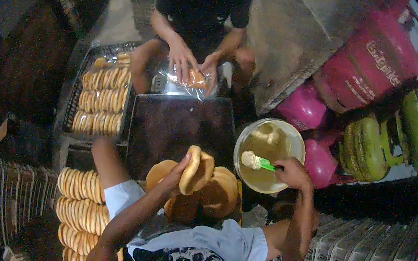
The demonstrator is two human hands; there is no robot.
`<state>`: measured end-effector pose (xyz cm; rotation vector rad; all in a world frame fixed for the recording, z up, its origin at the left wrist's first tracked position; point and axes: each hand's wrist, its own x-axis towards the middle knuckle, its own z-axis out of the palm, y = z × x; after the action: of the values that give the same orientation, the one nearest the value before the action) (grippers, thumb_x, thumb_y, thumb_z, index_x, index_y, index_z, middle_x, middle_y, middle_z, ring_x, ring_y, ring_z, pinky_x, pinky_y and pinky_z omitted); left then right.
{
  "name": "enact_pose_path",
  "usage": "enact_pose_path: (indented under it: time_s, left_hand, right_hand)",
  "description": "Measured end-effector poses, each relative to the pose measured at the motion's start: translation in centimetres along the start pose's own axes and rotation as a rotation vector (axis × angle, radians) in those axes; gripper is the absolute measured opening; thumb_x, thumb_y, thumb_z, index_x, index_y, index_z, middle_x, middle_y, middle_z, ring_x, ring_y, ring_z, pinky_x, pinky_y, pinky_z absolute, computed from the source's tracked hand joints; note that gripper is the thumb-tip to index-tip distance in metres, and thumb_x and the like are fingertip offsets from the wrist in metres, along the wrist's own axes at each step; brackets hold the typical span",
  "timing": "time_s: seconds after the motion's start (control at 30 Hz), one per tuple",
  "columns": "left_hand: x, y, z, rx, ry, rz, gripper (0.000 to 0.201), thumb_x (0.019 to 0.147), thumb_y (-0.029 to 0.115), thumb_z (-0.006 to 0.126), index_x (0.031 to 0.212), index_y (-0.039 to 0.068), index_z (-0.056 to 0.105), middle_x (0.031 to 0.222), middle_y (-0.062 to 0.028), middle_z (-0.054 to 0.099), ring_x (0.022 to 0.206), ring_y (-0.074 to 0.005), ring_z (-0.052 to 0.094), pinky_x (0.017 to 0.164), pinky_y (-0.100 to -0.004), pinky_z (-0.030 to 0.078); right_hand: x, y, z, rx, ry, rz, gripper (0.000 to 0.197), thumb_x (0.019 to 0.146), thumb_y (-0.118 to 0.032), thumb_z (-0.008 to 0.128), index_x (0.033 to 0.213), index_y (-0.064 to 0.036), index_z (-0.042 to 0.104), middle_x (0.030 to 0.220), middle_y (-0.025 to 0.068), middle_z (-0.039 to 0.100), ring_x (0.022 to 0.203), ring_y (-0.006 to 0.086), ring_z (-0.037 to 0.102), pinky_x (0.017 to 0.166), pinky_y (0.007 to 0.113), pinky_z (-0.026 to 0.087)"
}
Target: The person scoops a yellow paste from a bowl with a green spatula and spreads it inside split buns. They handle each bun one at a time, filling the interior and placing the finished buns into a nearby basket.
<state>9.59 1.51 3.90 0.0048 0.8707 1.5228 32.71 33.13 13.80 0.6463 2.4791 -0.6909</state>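
In my left hand (pixel 176 175) is a round flat bread (pixel 195 174), tilted on edge, with its halves seeming to part at the top. My right hand (pixel 294 174) is closed round the green handle of a spatula (pixel 267 164). A lump of pale cream (pixel 250 159) sits on the spatula's blade, above a round white bucket (pixel 240 145). Yellowish filling lines the inside of the bucket. Several more round breads (pixel 220 192) lie just below and beside my left hand, close to my lap.
Across a dark low table (pixel 182 126), a co-worker's hands (pixel 191 66) handle bread in clear plastic. A black crate (pixel 70 104) of packed breads stands left. Rows of breads (pixel 78 213) sit by my left leg. Pink (pixel 361 67) and green gas cylinders (pixel 369 146) stand right.
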Motion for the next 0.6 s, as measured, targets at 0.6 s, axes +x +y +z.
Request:
enact_pose_path:
  time_s: [0.6]
  left_hand:
    - [-0.4, 1.1, -4.5, -0.272, 0.485, 0.101, 0.062, 0.093, 0.051, 0.069, 0.124, 0.0, 0.055, 0.106, -0.016, 0.067, 0.095, -0.0308, 0.07, 0.082, -0.0454, 0.061]
  right_hand:
    - [1.3, -16.1, 10.5, -0.346, 0.652, -0.645, 0.051, 0.081, -0.011, 0.063, 0.132, -0.0168, 0.065, 0.1, 0.011, 0.062, 0.077, 0.0297, 0.064, 0.064, 0.041, 0.054]
